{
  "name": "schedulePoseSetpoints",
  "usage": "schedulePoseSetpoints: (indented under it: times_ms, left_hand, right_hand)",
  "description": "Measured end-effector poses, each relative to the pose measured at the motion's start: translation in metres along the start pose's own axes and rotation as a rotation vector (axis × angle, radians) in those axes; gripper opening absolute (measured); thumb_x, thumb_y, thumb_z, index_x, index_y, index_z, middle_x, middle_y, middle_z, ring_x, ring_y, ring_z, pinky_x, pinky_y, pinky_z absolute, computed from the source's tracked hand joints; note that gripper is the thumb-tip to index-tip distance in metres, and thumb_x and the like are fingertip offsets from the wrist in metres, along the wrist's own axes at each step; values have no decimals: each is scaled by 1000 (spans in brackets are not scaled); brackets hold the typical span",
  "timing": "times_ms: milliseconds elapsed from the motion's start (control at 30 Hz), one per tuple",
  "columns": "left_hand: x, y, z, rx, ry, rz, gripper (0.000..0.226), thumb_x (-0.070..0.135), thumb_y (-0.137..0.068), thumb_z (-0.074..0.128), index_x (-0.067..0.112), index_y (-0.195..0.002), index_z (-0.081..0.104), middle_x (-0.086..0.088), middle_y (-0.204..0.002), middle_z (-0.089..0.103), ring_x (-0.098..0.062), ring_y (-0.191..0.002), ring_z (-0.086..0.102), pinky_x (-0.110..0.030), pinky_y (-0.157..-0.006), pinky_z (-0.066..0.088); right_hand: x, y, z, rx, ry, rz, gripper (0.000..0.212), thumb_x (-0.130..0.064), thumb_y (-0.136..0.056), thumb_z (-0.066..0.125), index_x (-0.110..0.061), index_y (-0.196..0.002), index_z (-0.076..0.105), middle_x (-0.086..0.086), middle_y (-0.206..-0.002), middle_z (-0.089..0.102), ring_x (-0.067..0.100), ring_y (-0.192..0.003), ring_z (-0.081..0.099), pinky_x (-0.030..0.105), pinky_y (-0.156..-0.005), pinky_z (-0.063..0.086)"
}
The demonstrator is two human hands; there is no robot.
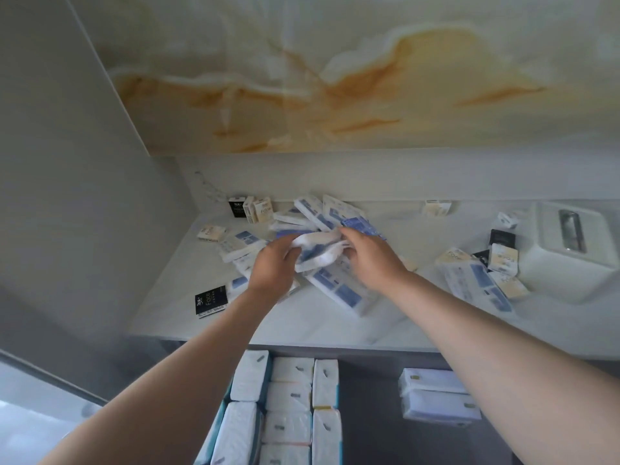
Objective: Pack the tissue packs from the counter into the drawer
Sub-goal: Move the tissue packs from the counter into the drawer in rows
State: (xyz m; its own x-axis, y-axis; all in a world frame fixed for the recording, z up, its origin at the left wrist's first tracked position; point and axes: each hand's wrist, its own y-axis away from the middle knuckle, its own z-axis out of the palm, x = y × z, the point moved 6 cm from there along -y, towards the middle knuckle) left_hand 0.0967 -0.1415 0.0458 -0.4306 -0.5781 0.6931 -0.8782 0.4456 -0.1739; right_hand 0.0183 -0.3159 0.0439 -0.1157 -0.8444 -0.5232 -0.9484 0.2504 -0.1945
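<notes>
- The counter (335, 323) is strewn with tissue packs (469, 280), heaped at its middle and right, beside a white box (567, 263).
- The drawer (365, 414) is open below the counter's edge. Tight rows are packed on its left, two packs are stacked at its right, and bare floor is left between.
- One white-and-blue pack (318, 255) is held just above the middle heap, crumpled.
- It is gripped at one end by the left hand (271, 266) and at the other by the right hand (369, 256), fingers curled round it.
- The soft wrapper could be torn or dropped if it is pulled from both ends, and loose neighbours could be dragged off the edge.
- "Face" can be read on a small black packet (210, 301); other print is too blurred.
</notes>
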Motion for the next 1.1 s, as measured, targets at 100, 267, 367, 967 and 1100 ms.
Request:
schedulePoseSetpoints:
  times_ms: [100,267,367,967,1100]
  left_hand:
    - [14,9,13,-173,169,-58,26,19,-101,42,23,-122,56,6,-90,58,-20,-92,58,-20,-66,40]
    - [33,24,21,-364,410,-105,56,23,-72,57,34,-126,44,-2,-109,61,-29,-99,60,-40,-84,50]
    - [40,32,16,-272,364,-116,60,36,-73,76,40,-122,43,2,-105,65,-19,-93,65,-39,-81,56]
    - [33,149,55,-522,430,-148,38,2,-77,69,20,-108,57,-12,-101,68,-18,-88,65,-41,-86,54]
    - [13,170,89,-575,180,-67,43,16,-75,76,23,-114,60,2,-102,65,-16,-93,63,-31,-84,53]
  right_hand:
    - [-5,1,-10,6,-26,-17,62,-19,-102,52,-25,-157,25,14,-127,64,33,-109,62,38,-85,50]
    - [-12,4,-32,77,-136,-11,49,-12,-98,55,-19,-146,47,10,-132,63,28,-121,59,28,-98,44]
    - [-15,12,-45,77,-193,8,39,-17,-96,60,-18,-135,58,4,-127,66,18,-99,64,19,-85,41]
    - [-28,158,-23,-576,114,149,73,-59,-70,77,-30,-128,44,-4,-107,60,21,-82,70,37,-77,57]
    - [-2,181,13,-601,237,135,34,-34,-71,80,-28,-79,47,-3,-89,63,25,-82,63,30,-61,45]
